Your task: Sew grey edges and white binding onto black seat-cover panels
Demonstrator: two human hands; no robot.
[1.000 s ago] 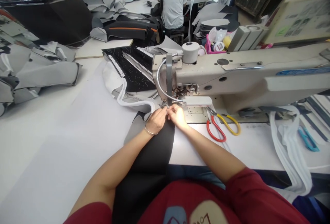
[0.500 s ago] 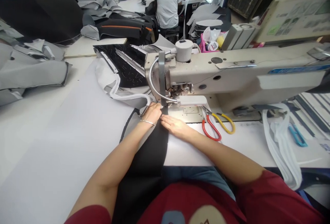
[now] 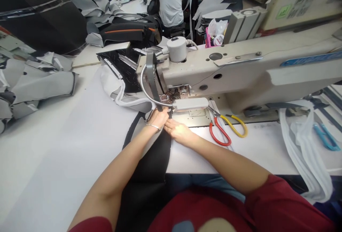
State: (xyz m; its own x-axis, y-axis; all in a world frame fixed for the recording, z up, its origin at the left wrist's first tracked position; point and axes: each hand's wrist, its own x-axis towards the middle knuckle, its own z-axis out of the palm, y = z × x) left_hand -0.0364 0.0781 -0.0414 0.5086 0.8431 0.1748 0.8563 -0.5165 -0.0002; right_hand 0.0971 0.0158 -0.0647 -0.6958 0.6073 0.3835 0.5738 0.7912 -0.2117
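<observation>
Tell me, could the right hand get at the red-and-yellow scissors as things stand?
Probably yes: the scissors lie uncovered on the table just right of the right hand, with only bare tabletop between them.

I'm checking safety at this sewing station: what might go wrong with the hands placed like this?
The left hand and right hand press the black fabric close under the sewing machine head, so a fingertip might get caught. The scissors lie close beside the right forearm and might be knocked.
</observation>
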